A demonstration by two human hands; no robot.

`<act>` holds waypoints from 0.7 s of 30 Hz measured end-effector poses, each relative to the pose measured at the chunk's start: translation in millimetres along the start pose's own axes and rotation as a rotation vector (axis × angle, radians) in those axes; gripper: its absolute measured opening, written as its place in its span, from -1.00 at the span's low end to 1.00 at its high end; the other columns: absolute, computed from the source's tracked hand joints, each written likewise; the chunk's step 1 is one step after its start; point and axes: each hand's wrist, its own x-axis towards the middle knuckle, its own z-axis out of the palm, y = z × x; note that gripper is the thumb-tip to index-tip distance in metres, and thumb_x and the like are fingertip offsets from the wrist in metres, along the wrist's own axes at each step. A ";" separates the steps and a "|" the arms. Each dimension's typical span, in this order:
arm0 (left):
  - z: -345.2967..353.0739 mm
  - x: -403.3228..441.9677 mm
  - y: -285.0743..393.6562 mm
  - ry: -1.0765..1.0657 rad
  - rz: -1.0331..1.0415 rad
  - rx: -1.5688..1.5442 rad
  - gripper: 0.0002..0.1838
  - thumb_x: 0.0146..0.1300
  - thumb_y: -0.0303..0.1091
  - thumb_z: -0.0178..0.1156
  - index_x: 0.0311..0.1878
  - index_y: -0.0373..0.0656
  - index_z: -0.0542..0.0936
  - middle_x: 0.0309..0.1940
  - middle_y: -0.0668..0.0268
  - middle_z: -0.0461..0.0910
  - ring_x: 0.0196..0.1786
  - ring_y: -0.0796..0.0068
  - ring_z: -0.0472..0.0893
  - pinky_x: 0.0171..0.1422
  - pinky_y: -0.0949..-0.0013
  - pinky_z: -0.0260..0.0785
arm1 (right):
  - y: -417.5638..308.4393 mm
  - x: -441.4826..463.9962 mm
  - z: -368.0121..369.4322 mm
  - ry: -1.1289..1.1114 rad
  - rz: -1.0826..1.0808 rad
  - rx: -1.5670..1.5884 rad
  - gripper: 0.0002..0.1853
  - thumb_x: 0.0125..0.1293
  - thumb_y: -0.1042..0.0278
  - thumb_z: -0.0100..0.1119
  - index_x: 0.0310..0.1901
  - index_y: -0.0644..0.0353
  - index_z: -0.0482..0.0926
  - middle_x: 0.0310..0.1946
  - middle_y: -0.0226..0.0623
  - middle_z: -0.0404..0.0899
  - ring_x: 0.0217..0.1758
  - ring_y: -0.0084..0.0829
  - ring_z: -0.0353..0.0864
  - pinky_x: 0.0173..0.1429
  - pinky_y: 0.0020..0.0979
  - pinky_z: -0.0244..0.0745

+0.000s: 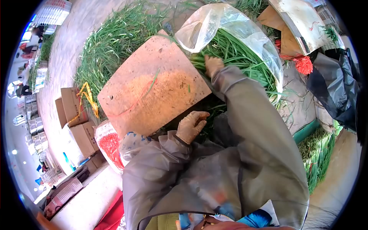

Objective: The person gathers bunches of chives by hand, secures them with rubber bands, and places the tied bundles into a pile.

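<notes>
My right hand (214, 66), gloved, reaches forward to a heap of long flat green leaves that look like chives (239, 51). Its fingers close around the pale stem ends at the near left of the heap. A clear plastic sheet (230, 19) partly wraps these chives. My left hand (191, 126), also gloved, is held in front of my body near the lower edge of a board (153, 88). Its fingers are loosely bent, with a gap to the thumb, and nothing shows in them. On the board lie a red strand and a few leaf scraps.
Loose greens (115, 42) pile up behind the board. Cardboard boxes (78, 119) and a bag of red ties (109, 145) stand at left. More red ties (303, 65) and a black bag (333, 90) are at right, above bundled greens (320, 157).
</notes>
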 end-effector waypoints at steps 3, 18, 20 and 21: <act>6.7 5.4 -2.7 -0.075 -0.057 -0.019 -0.70 0.16 -0.56 0.18 -0.01 -0.17 0.54 -0.23 0.30 0.55 -0.13 0.52 0.55 -0.01 0.47 0.40 | -7.4 -9.6 41.6 0.161 -0.088 -0.123 -0.41 0.29 0.34 -0.05 0.36 0.05 0.13 -0.07 -0.12 0.55 -0.03 -0.25 0.58 -0.04 -0.21 0.40; 6.2 113.9 19.7 0.163 0.053 -0.471 -0.22 0.02 -0.52 0.32 0.30 -0.21 0.15 0.12 0.17 0.31 0.17 0.36 0.30 0.23 0.30 0.23 | 101.5 -118.6 -54.3 0.369 -0.258 0.928 -0.02 -0.14 0.29 0.36 0.38 0.01 0.07 0.08 0.02 0.46 0.13 -0.09 0.47 0.21 -0.35 0.32; 30.3 140.1 38.1 0.211 0.081 -0.694 0.04 -0.07 -0.55 0.37 0.43 -0.20 -0.09 0.30 0.10 0.14 0.37 0.27 0.13 0.38 0.24 0.08 | 104.6 -137.1 -48.1 0.587 -0.354 0.964 -0.02 -0.10 0.37 0.35 0.40 0.01 0.03 0.09 0.03 0.45 0.13 -0.07 0.47 0.19 -0.34 0.34; 45.2 149.1 48.0 0.213 0.103 -0.811 0.11 -0.10 -0.57 0.38 0.44 -0.19 -0.17 0.33 0.09 0.08 0.40 0.24 0.07 0.41 0.24 0.03 | 104.9 -144.6 -42.0 0.531 -0.278 1.004 0.03 -0.11 0.37 0.38 0.41 0.04 -0.02 0.04 0.04 0.48 0.05 -0.02 0.52 0.12 -0.30 0.39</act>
